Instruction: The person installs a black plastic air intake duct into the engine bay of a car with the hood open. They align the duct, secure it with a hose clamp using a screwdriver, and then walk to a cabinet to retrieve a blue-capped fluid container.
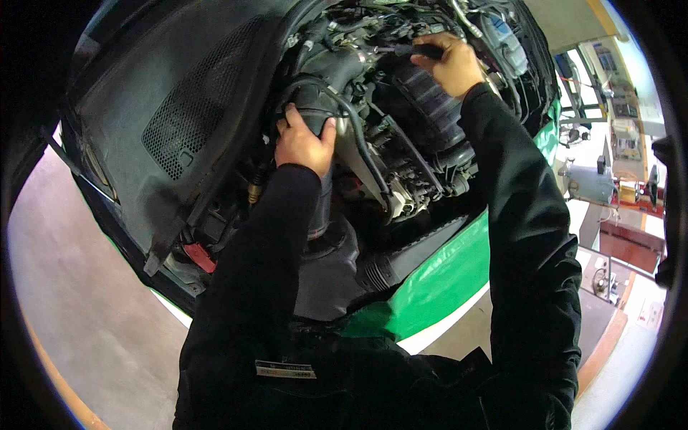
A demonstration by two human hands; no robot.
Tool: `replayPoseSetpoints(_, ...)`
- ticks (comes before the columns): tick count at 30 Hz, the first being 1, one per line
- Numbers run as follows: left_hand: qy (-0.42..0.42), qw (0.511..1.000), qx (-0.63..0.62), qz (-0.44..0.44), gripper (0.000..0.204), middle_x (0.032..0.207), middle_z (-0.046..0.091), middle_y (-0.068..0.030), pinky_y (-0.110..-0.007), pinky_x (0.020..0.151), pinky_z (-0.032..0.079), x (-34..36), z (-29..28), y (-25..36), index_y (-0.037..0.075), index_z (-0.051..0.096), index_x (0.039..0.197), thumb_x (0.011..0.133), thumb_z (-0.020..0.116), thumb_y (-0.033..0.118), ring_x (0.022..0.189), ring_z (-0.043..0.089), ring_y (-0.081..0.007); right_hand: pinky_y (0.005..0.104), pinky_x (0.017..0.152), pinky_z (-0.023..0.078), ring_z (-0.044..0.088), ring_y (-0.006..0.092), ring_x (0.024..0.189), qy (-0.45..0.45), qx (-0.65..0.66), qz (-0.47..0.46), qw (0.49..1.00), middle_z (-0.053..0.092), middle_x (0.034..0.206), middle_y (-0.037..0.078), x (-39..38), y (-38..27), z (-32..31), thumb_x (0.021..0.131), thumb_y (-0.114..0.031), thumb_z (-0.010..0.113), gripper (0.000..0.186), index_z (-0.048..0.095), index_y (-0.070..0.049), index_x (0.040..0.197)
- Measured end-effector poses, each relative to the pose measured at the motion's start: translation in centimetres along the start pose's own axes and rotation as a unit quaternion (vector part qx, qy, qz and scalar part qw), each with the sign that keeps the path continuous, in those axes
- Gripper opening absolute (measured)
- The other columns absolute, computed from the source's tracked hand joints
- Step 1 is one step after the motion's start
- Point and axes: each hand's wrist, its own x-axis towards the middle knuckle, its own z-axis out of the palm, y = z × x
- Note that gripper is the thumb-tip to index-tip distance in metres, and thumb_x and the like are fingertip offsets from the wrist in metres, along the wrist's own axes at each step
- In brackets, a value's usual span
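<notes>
My left hand point(304, 147) is wrapped over the thick black air duct point(315, 107), with the thumb on its right side and the fingers on its left. Further back and to the right, my right hand point(453, 66) grips a dark handle, which looks like a screwdriver point(399, 49). It lies roughly level and points left, toward the end of a grey-black hose point(345, 66). Its tip is too small to make out clearly. Below the right hand is the black ribbed engine cover point(430, 107). A thin black hose point(351, 115) curves just right of my left hand.
A green fender cover point(444, 276) drapes over the car's front edge. Left lies the black cowl panel with a mesh grille point(190, 107); a red terminal cap point(200, 257) sits below it. A bluish-white fluid reservoir point(505, 44) stands at the far right. Workshop benches point(602, 287) are beyond.
</notes>
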Motion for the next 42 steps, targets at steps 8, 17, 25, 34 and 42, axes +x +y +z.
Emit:
replayPoseSetpoints(8, -0.054, 0.997, -0.042, -0.044, 0.085, 0.137, 0.052, -0.0304, -0.052, 0.098, 0.052, 0.0, -1.4, 0.3, 0.001, 0.035, 0.149, 0.090, 0.070, 0.049, 0.116, 0.061, -0.0475, 0.0400, 0.092, 0.056, 0.072, 0.0343, 0.105, -0.050, -0.037, -0.055, 0.997, 0.074, 0.114, 0.016, 6.9, 0.3, 3.3, 0.080, -0.019, 0.086, 0.036, 0.078, -0.013, 0.114)
replayPoseSetpoints(17, -0.022, 0.998, -0.042, -0.039, 0.084, 0.135, 0.054, -0.0274, -0.051, 0.097, 0.053, -0.1, -1.2, 0.3, 0.002, 0.039, 0.148, 0.087, 0.073, 0.049, 0.116, 0.061, -0.0458, 0.0381, 0.091, 0.057, 0.073, 0.0307, 0.103, -0.062, -0.036, -0.076, 0.994, 0.074, 0.113, 0.013, 7.9, 0.1, 2.7, 0.078, -0.011, 0.087, 0.035, 0.078, -0.012, 0.112)
replayPoseSetpoints(25, -0.031, 0.998, -0.041, -0.047, 0.083, 0.138, 0.053, -0.0272, -0.053, 0.098, 0.052, 0.0, -1.4, 0.5, 0.004, 0.037, 0.149, 0.087, 0.073, 0.048, 0.116, 0.062, -0.0467, 0.0378, 0.094, 0.057, 0.072, 0.0306, 0.105, -0.085, -0.001, -0.044, 0.995, 0.072, 0.114, 0.011, 8.4, 0.2, 3.3, 0.076, -0.008, 0.086, 0.036, 0.079, -0.014, 0.111)
replayPoseSetpoints(34, -0.014, 0.998, -0.046, -0.028, 0.083, 0.136, 0.054, -0.0276, -0.052, 0.097, 0.053, 0.0, -0.8, 0.0, 0.003, 0.039, 0.148, 0.087, 0.073, 0.048, 0.116, 0.062, -0.0464, 0.0395, 0.093, 0.056, 0.073, 0.0340, 0.101, -0.090, -0.072, -0.068, 0.991, 0.075, 0.110, 0.015, 9.6, -0.7, 3.0, 0.078, -0.020, 0.088, 0.036, 0.079, -0.012, 0.112)
replayPoseSetpoints(42, -0.006, 0.998, -0.049, -0.037, 0.084, 0.133, 0.056, -0.0251, -0.052, 0.095, 0.053, -0.1, -0.6, -0.1, 0.005, 0.042, 0.147, 0.084, 0.075, 0.050, 0.115, 0.062, -0.0449, 0.0426, 0.087, 0.054, 0.073, 0.0308, 0.092, -0.198, -0.050, 0.162, 0.965, 0.073, 0.089, 0.020, 10.3, -0.3, 2.9, 0.094, -0.069, 0.061, 0.068, 0.075, -0.004, 0.106)
